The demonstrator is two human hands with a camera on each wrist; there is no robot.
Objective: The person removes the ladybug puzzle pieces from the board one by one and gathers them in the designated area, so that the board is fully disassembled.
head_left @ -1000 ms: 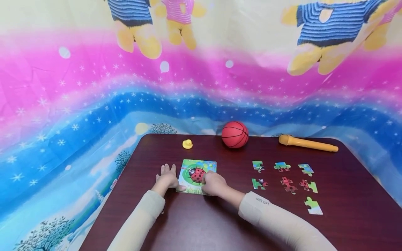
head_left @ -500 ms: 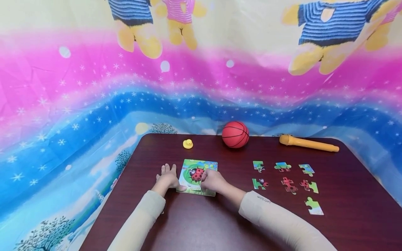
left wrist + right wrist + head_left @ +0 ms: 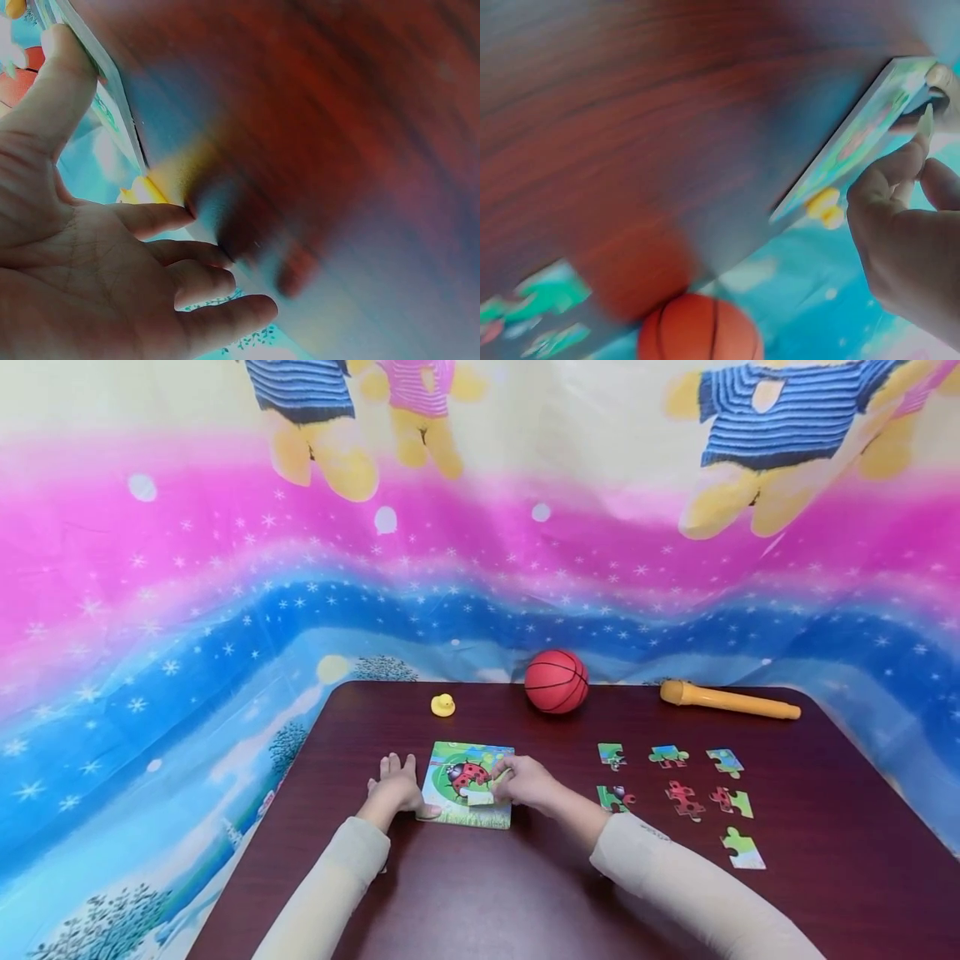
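A square ladybird puzzle board [image 3: 463, 772] lies on the dark red table [image 3: 480, 893]. My left hand [image 3: 393, 785] lies flat on the table at the board's left edge, fingers straight, its thumb [image 3: 60, 75] against the board [image 3: 112, 112]. My right hand [image 3: 527, 782] is at the board's right side and pinches a puzzle piece [image 3: 480, 796] with a pale face, tilted up from the board's lower middle. In the right wrist view, finger and thumb [image 3: 900, 161] close at the board's [image 3: 855, 142] far corner.
Several loose puzzle pieces [image 3: 682, 799] lie in rows to the right of the board. At the table's back stand a yellow duck [image 3: 442, 704], a red ball [image 3: 556, 681] and a yellow stick-shaped toy [image 3: 727, 700]. A colourful cloth hangs behind.
My right hand has drawn back to the right off the board's lower part, and a pale piece now shows tilted up at its fingertips. The left hand has stayed put.
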